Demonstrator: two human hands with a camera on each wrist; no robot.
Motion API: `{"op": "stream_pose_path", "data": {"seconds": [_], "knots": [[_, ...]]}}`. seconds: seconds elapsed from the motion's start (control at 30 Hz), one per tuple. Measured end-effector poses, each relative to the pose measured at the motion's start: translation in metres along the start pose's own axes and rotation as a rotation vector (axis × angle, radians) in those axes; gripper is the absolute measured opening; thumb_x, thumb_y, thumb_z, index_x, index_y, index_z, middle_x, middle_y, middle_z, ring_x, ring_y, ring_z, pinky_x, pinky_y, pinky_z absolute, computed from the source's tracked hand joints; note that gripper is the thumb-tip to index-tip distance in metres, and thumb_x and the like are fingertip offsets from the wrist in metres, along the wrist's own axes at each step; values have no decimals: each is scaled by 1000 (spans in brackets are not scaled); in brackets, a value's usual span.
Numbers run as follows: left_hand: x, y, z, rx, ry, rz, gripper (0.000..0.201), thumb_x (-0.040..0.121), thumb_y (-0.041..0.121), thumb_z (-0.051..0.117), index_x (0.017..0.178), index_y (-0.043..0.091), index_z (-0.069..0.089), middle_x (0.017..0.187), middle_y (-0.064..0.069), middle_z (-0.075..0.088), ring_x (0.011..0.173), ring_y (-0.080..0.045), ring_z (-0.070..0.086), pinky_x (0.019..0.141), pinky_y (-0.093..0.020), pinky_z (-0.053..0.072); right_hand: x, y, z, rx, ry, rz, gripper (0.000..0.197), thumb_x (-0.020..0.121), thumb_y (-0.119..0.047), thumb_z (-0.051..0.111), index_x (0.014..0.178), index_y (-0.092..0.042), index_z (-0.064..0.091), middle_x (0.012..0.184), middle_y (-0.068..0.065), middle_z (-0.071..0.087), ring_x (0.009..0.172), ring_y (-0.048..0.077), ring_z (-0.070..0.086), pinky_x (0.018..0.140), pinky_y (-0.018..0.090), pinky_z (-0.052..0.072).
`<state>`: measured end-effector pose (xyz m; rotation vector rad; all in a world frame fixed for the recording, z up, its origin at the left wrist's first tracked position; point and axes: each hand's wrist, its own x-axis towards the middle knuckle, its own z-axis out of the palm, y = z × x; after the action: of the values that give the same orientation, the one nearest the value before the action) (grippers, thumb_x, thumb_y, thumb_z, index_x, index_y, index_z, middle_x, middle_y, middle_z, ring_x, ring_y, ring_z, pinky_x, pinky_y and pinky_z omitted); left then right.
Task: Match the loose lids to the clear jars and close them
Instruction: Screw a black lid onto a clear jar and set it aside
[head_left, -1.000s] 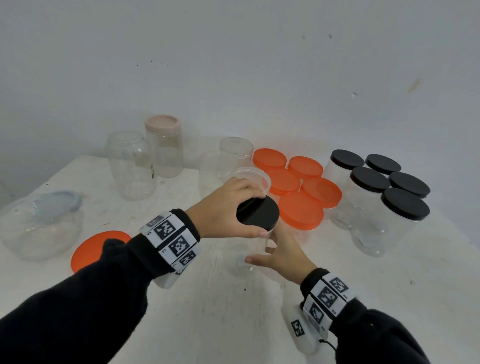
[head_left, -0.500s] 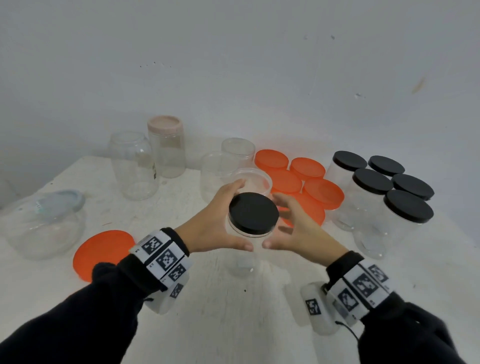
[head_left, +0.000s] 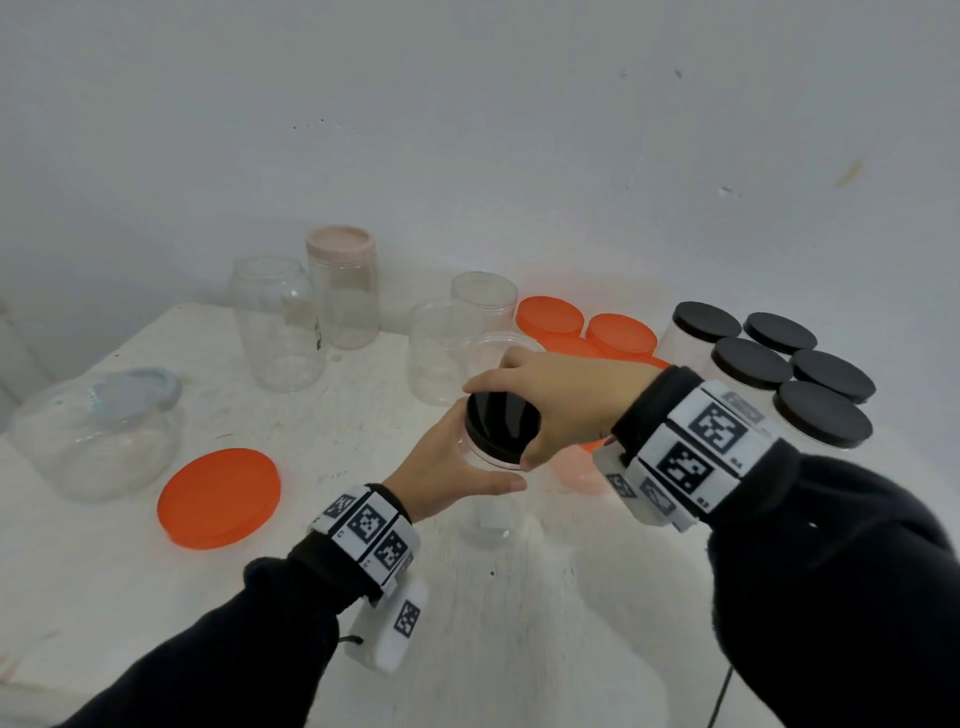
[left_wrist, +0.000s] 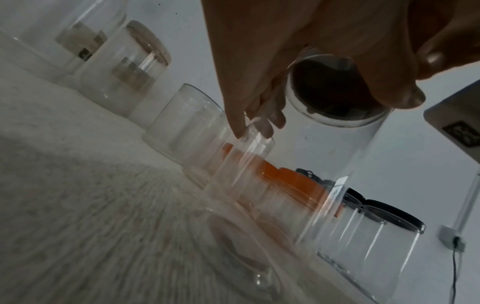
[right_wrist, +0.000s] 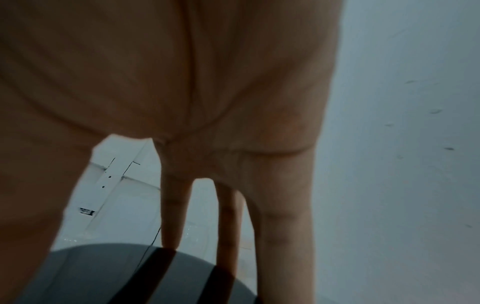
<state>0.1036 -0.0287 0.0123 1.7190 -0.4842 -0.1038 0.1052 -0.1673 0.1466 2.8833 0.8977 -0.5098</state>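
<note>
A clear jar (head_left: 488, 514) stands at the table's middle with a black lid (head_left: 501, 426) on its mouth. My left hand (head_left: 452, 467) wraps the jar's upper wall just under the lid, thumb in front. From the right, my right hand (head_left: 556, 405) reaches over the lid, its fingers and thumb curled on the rim. The left wrist view shows my left hand (left_wrist: 246, 82) against the jar (left_wrist: 337, 154), with the lid (left_wrist: 332, 92) dark at the top. In the right wrist view my right hand (right_wrist: 182, 82) reaches its fingers down onto the lid (right_wrist: 103, 277).
A loose orange lid (head_left: 221, 499) lies at front left. Open clear jars (head_left: 441, 353) stand just behind the hands. Orange-lidded jars (head_left: 621, 332) sit behind my right hand, black-lidded jars (head_left: 821, 421) at right. A big clear container (head_left: 98, 431) lies at far left.
My left hand set the black lid on the jar, then slid down to hold the jar's wall. My right hand rose from the jar's side to grip the lid from above.
</note>
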Motion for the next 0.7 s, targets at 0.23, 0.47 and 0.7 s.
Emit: {"op": "stream_pose_path", "data": {"seconds": [0.23,0.47,0.7], "knots": [[-3,5,-1,-43,-34,-19,76,53,38,81,120,34,46,120,13,59,114,3,52,90,-12,41,-4,2,-6,37,-44,-107,81,70,-8,74,137,-34,37,128,-4,35,111,17,41,88,36,49],[-3,4,-1,-64,-47,-48,74,51,38,81,117,36,48,117,12,60,112,3,53,90,-12,43,-1,2,-6,55,-50,-126,80,66,-8,76,133,-35,42,124,-6,38,108,15,42,86,35,48],[-3,3,2,-56,-17,-49,73,50,38,81,115,34,48,116,12,62,111,4,55,88,-10,42,1,2,-9,12,-8,-104,80,59,-23,84,128,-37,46,116,-4,44,103,16,46,83,36,51]]}}
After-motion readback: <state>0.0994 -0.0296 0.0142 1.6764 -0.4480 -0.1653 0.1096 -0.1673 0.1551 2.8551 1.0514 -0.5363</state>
